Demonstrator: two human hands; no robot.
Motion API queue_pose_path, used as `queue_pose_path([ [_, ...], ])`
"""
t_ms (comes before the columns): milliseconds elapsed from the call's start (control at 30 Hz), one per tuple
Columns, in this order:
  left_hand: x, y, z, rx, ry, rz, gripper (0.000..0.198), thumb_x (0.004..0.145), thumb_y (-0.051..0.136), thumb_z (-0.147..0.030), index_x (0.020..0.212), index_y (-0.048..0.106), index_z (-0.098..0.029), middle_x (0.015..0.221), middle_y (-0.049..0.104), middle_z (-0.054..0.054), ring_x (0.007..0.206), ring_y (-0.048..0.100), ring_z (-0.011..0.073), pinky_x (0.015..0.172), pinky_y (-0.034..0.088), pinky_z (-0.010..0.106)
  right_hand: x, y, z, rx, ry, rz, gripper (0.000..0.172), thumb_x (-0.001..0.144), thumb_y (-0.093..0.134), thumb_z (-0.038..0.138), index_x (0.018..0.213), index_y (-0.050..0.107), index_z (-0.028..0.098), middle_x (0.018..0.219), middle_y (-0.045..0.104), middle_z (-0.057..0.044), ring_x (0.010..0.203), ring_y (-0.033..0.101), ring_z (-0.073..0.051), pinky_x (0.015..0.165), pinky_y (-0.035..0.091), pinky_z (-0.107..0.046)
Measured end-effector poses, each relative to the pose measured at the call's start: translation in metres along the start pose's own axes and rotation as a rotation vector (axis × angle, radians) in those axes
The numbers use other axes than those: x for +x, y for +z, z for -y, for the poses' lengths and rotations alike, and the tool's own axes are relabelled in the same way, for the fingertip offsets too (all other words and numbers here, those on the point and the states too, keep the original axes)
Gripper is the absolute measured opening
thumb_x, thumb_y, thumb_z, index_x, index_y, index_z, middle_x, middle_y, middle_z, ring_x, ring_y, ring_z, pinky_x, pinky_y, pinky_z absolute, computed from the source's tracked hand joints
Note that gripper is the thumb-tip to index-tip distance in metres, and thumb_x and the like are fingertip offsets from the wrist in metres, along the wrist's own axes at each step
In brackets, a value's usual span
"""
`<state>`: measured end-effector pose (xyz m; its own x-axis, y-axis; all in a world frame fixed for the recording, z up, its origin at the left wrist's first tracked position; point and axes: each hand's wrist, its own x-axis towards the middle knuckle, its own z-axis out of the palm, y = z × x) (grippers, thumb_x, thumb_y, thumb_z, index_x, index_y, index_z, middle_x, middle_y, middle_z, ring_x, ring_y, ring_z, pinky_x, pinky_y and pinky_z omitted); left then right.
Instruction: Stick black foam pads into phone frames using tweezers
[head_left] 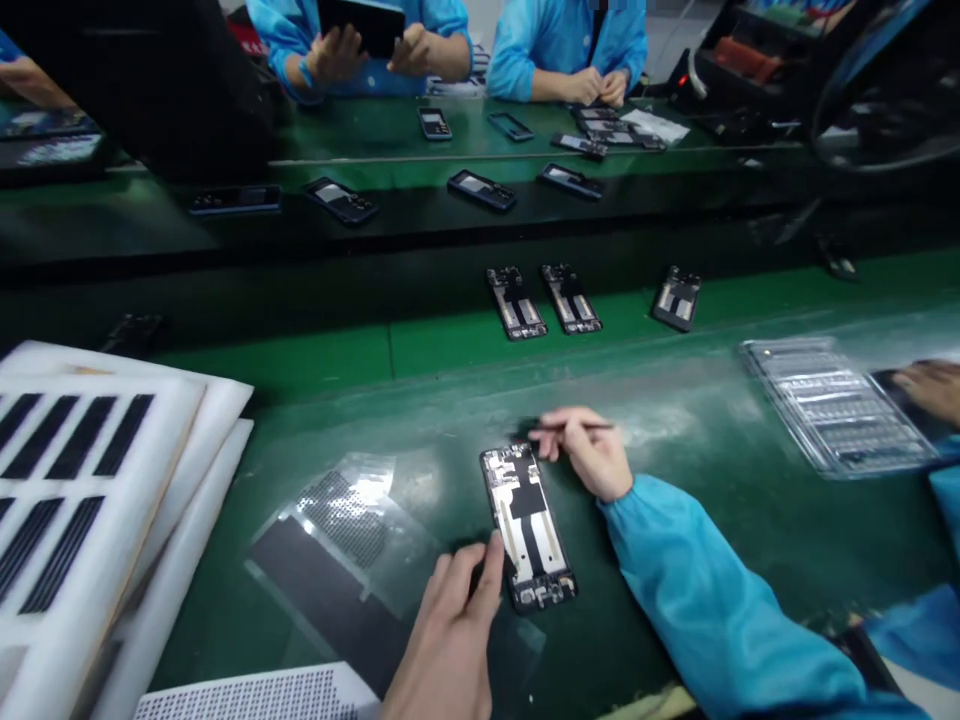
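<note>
Pick [577, 426], slim and dark, sits pinched in my right hand [585, 455], its tip just beside the opened phone [529, 530] at nine o'clock; my left hand [450, 630] lies open, its fingertips touching the phone's edge at twelve. A slipped tip could scratch the exposed parts, and a careless nudge could skid the phone toward the mesh film [341, 515] at nine.
</note>
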<state>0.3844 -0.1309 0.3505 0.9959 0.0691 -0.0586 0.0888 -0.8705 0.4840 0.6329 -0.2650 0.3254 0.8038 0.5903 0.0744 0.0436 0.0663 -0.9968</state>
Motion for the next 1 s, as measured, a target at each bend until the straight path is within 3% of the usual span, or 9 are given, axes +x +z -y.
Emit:
queue_pose_path([
  [67,-0.003,0.003,-0.009,0.024,0.097,-0.007,0.072,0.089,0.042,-0.002,0.158,0.032,-0.021,0.134,0.061,0.011,0.113,0.061,0.0222,0.098,0.053,0.034,0.007,-0.008,-0.001,0.174,0.107,-0.237,0.040,0.094,0.059,0.058,0.098,0.071,0.020,0.072,0.074,-0.003,0.054,0.064,-0.012,0.053,0.054,-0.024],
  [133,0.000,0.008,-0.019,0.059,0.205,-0.037,0.061,0.092,0.044,-0.003,0.151,0.043,-0.018,0.130,0.064,0.010,0.108,0.062,0.0228,0.097,0.055,0.037,0.014,-0.017,-0.001,0.297,0.220,-0.303,0.039,0.091,0.063,0.058,0.096,0.068,0.019,0.068,0.073,-0.001,0.051,0.061,-0.010,0.050,0.051,-0.021],
  [267,0.008,0.021,-0.030,0.100,0.340,-0.134,0.041,0.098,0.050,-0.013,0.139,0.056,-0.013,0.123,0.070,0.010,0.095,0.064,0.0238,0.084,0.059,0.039,0.018,-0.025,0.004,0.473,0.351,-0.229,0.037,0.089,0.070,0.052,0.092,0.068,0.015,0.062,0.071,-0.002,0.047,0.060,-0.009,0.048,0.049,-0.018],
  [500,0.010,0.035,-0.021,0.172,0.367,-0.085,0.053,0.093,0.049,-0.003,0.144,0.051,-0.017,0.136,0.064,0.008,0.104,0.063,0.0235,0.084,0.060,0.037,0.019,-0.021,0.008,0.549,0.402,-0.161,0.032,0.094,0.066,0.043,0.087,0.068,0.012,0.060,0.073,-0.004,0.045,0.060,-0.008,0.045,0.045,-0.016],
  [900,0.016,0.025,-0.020,0.288,0.470,-0.046,0.052,0.092,0.053,-0.004,0.143,0.052,-0.014,0.147,0.057,0.009,0.103,0.060,0.0239,0.081,0.055,0.036,0.021,-0.021,0.010,0.543,0.422,-0.109,0.030,0.100,0.057,0.036,0.088,0.066,0.011,0.060,0.073,-0.007,0.044,0.060,-0.009,0.044,0.044,-0.016],
  [1000,0.022,0.023,-0.029,0.321,0.392,-0.064,0.040,0.094,0.057,-0.015,0.133,0.063,-0.022,0.150,0.053,0.012,0.098,0.062,0.0243,0.076,0.053,0.040,0.021,-0.021,0.010,0.532,0.431,-0.121,0.028,0.103,0.048,0.031,0.094,0.065,0.011,0.060,0.073,-0.006,0.044,0.061,-0.010,0.045,0.046,-0.017],
])
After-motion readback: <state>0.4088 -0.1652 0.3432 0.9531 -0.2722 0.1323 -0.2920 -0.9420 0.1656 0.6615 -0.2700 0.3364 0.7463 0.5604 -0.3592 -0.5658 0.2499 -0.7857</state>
